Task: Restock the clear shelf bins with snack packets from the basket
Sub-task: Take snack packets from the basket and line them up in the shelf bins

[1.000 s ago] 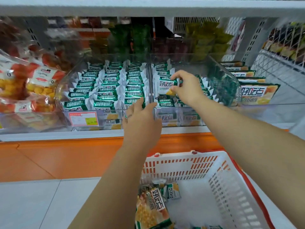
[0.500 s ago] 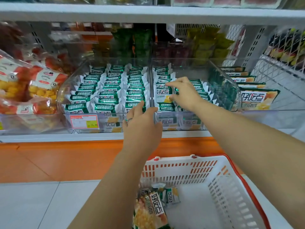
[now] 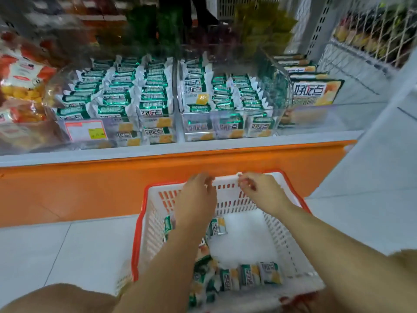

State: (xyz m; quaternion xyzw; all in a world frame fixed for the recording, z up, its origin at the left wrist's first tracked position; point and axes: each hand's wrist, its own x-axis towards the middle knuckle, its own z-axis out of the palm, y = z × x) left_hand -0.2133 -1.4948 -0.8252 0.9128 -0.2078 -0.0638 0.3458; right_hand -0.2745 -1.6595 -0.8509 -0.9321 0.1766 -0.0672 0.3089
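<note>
Both hands hover empty over the basket, below the stocked shelf bins.

The left hand (image 3: 196, 199) and right hand (image 3: 259, 190) hang over the far end of the white, red-rimmed basket (image 3: 291, 242) on the floor, fingers loose and grasping nothing, though motion blurs them. Green-and-white snack packets (image 3: 248, 274) lie along the basket's near wall, with one more (image 3: 217, 225) beside the left wrist. On the shelf, two clear shelf bins (image 3: 228, 115) stand side by side, packed with rows of matching packets (image 3: 126, 96) printed "好吃点". A red-bordered price tag (image 3: 85, 129) fronts the left bin, its writing unreadable. Right of the bins, larger boxes (image 3: 316, 91) carry the same "好吃点" name.
</note>
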